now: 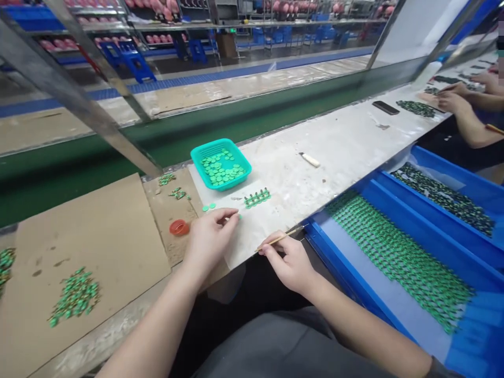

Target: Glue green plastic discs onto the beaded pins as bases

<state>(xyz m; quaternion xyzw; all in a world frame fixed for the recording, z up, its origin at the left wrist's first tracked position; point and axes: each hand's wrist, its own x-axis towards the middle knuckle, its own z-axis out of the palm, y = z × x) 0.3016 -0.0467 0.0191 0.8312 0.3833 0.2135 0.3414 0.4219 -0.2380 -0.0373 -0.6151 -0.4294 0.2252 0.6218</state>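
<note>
My left hand [210,236] is over the white sheet, thumb and forefinger pinched on a small green piece [240,216] that mostly hides behind the fingertips. Just beyond it stands a short row of little green figures [258,198] with dark tops. Two loose green discs [208,207] lie on the sheet beyond my left wrist. My right hand [289,262], by the table's front edge, is closed around a thin paintbrush [281,238], its wooden handle pointing left and its darker end to the right. A turquoise basket [248,173] holding several flat green discs sits behind the row.
An orange-red cap [179,227] and small green-and-brown parts [76,295] lie on cardboard at left. A white-handled tool [310,159] and a phone [386,107] rest farther right. Blue trays [378,189] of finished-looking rows stand below right. A co-worker's hands [452,97] are at far right.
</note>
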